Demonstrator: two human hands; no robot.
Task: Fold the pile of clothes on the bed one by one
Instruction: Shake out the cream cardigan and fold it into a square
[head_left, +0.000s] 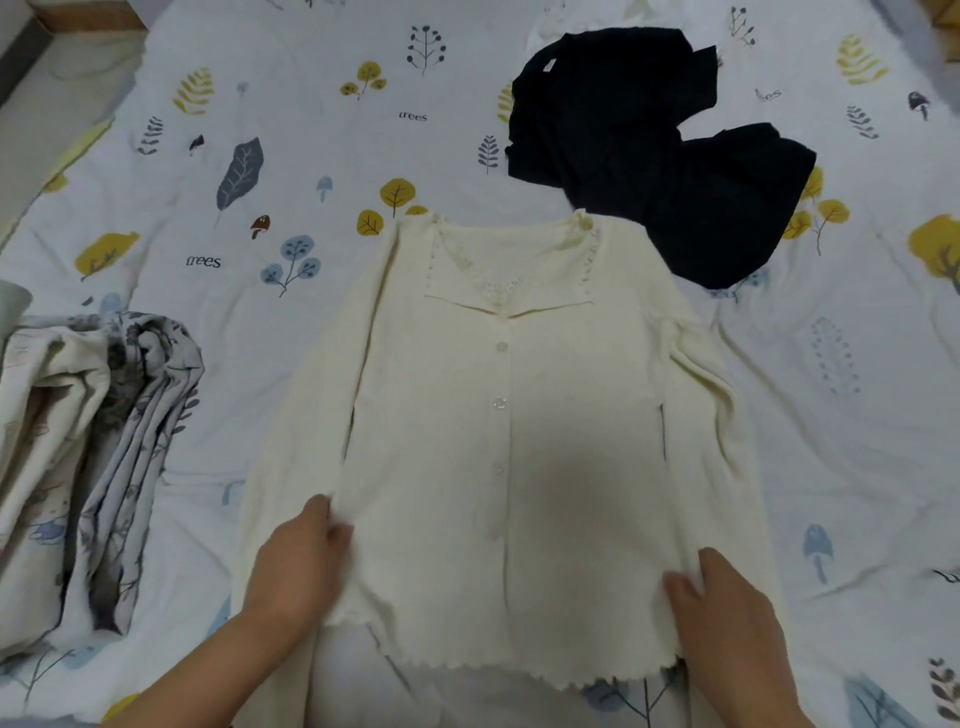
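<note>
1. Your left hand (301, 553) is pinching the cardigan (498, 447) at its lower left side seam; your right hand (724, 608) is lying flat, fingers loosely spread, on the lower right hem.
2. You are working on the cream cardigan, which is lying buttoned and face up on the bed (291, 156), sleeves alongside; this looks like the smoothing step.
3. Next you are likely needing to bring a sleeve and side across the front.
4. Dark clothes (649, 150) are waiting just beyond the collar.
</note>
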